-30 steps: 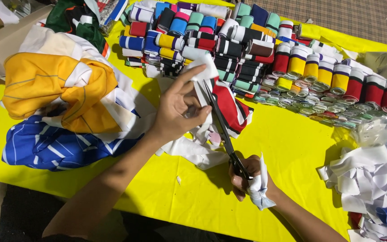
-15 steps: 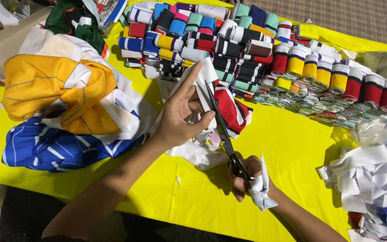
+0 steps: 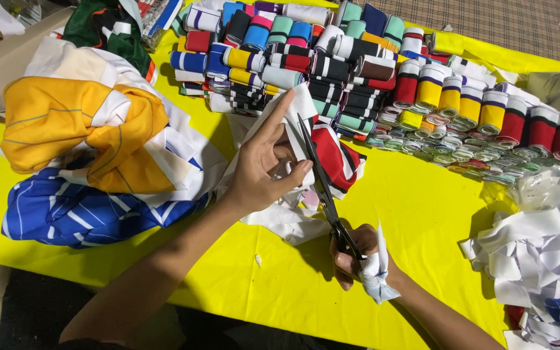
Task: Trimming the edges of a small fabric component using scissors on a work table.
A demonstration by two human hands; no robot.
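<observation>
White cloth strip (image 3: 293, 123) at the bench (image 3: 422, 214) centre lies half cut: left hand (image 3: 260, 168) fingers pinch it flat, right hand (image 3: 358, 256) fingers clench scissors (image 3: 322, 188) and a scrap. Cut scraps (image 3: 533, 259) heap at 4 o'clock; uncut garments (image 3: 85, 142) wait at 9 o'clock

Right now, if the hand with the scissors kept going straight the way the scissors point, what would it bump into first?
The right hand aims the scissors up and slightly left. They already lie on the white fabric strip held by the left hand. Beyond it, probably the stacked striped fabric rolls, though depth is unclear.
</observation>
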